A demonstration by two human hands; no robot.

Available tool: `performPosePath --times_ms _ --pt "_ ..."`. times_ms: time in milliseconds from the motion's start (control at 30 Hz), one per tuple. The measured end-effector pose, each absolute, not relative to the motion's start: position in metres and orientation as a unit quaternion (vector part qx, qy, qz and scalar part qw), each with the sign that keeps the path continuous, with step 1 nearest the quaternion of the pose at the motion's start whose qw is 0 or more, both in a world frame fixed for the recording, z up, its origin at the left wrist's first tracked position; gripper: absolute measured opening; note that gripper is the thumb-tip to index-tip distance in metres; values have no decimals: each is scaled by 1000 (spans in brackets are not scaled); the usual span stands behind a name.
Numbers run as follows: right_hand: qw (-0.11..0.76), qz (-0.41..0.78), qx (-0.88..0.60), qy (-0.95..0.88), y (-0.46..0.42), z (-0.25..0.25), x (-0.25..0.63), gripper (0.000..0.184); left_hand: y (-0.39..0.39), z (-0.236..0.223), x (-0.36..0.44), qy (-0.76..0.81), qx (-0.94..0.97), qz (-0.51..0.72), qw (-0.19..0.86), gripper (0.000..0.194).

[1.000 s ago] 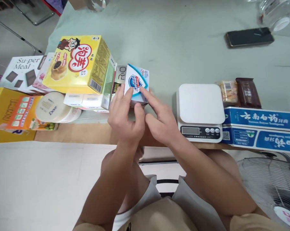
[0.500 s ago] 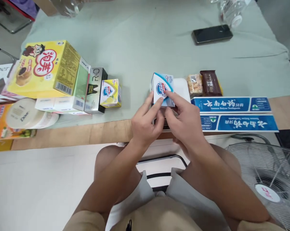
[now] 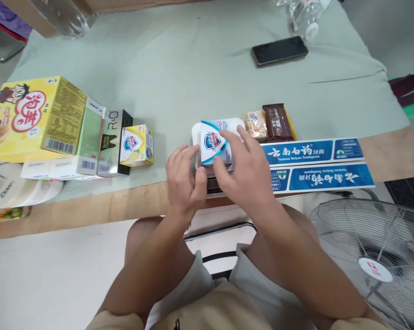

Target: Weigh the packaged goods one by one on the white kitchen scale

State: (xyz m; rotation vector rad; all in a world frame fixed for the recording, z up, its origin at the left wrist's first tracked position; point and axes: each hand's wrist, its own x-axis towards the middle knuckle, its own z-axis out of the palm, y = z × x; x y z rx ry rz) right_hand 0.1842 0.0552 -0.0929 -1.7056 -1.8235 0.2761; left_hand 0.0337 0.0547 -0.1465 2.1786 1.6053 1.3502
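A white and blue Safeguard soap box [image 3: 212, 144] lies on top of a white rounded container [image 3: 197, 133] at the table's near edge. My left hand [image 3: 186, 178] is at the box's left side, its fingers curved and its thumb apart from them; the fingertips are close to the box, and I cannot tell whether they touch. Over the right part of the box my right hand [image 3: 244, 167] has its fingers spread, with thumb and index tips above the printed face. The container's near part is mostly hidden by my hands.
Left stand a yellow Safeguard box [image 3: 136, 145], a black and silver R&O box [image 3: 114, 142], a yellow snack box [image 3: 28, 119] and a Dove jar [image 3: 8, 185]. Right lie two blue toothpaste boxes [image 3: 313, 152] and brown-wrapped snack [image 3: 278, 121]. Behind is a phone [image 3: 280, 51]; a fan [image 3: 368, 256] stands nearby.
The soap box, pinched in both hands before, now rests centred on the white container. My hands have loosened and spread apart. The whole view has shifted, so the table items appear further left.
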Motion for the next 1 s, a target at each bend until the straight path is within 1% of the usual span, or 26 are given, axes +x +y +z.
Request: performPosePath --times_ms 100,200,300,400,500,700,767,867,1000 --pt "264 163 -636 -706 64 -93 182 53 57 -150 34 507 725 463 62 47" --pt "270 205 -624 -704 67 -94 181 56 57 -152 34 478 732 481 71 50" --pt "315 254 -613 -679 66 -92 180 58 57 -150 34 440 742 501 73 54" --pt "397 286 -578 -653 65 -85 183 50 58 -145 40 391 747 532 80 57" --pt "450 258 -571 -636 67 -74 195 45 58 -140 50 359 756 538 99 60" --pt "462 116 -651 -591 90 -61 262 43 57 -131 62 396 769 491 107 64" --pt "464 66 -678 -566 98 -62 290 44 60 -127 60 401 761 500 105 61" --pt "431 43 -727 -532 105 -68 324 44 69 -123 55 393 739 536 106 55" --pt "351 64 -779 -515 108 -78 346 45 81 -128 51 423 725 530 119 57"
